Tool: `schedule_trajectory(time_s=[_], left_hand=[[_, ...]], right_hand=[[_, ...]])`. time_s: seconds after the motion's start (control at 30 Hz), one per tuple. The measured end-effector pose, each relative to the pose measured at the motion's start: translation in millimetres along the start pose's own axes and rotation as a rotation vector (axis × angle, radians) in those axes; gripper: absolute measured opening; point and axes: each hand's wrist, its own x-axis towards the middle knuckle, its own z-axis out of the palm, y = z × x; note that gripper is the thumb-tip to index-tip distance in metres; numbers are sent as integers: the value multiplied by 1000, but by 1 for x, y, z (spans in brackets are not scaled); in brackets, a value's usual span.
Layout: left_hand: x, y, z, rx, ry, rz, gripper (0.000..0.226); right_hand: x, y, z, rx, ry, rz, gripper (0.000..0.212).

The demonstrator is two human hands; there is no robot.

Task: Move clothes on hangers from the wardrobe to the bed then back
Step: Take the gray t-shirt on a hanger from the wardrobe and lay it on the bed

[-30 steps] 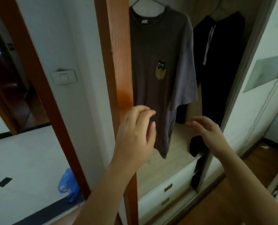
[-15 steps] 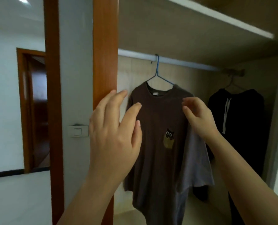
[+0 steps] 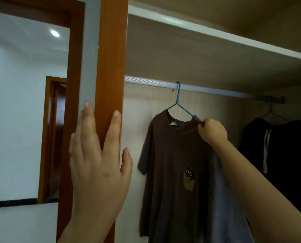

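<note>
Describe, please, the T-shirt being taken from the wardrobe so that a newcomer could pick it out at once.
Look along the white rail under the wardrobe's shelf: two garments hang from it. The brown T-shirt hangs on the blue wire hanger, with the right hand gripping its shoulder. Unlike the black garment beside it, it has a small owl patch on the chest.

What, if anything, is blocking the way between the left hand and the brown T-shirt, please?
Nothing visible. The left hand is open in front of the wooden post, beside the T-shirt, which the right hand already grips.
</note>
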Motion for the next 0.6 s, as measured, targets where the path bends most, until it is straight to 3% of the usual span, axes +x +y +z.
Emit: schedule_trajectory(time_s=[0.1,0.27,0.4,0.6], left_hand=[[2,1,0,-41,-43,-64,81],[4,0,-2,-123,-76,-99,77],[3,-4,-1,-123,-81,-82,77],[2,-5,-1,-137,-101,-91,85]], right_hand=[[2,-12,-1,300,-197,56,31],[-8,-29,0,811,-184,197,26],[-12,-39,1,984,-127,280,26],[-19,-41,1,1077,-13,229,36]])
